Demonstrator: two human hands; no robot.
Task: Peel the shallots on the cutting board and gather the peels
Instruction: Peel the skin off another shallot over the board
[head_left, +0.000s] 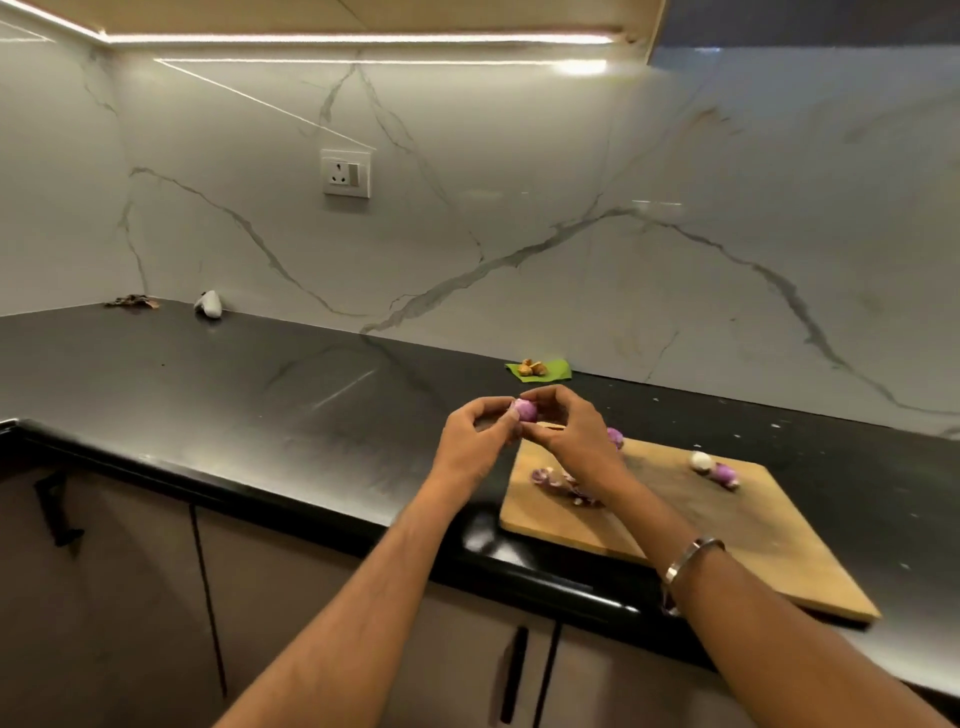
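Above the black counter's edge, just left of the wooden cutting board (727, 535), the left hand (475, 441) and right hand (566, 431) pinch between curled fingertips a small, glossy purple shallot (524, 410), its pale papery skin partly lifted.

The cutting board (727, 525) lies on the countertop (260, 395), close to its front edge. On the board's left part sits a heap of peels (563, 483); near its far right edge lie two shallots (714, 467) touching each other. Another shallot (615, 436) rests at the board's far edge. Above the board's far left corner, the left hand (475, 447) and right hand (569, 436) together hold a shallot (524, 411). Behind the board, against the wall, a leaf (540, 371) carries what may be ginger pieces (532, 367).
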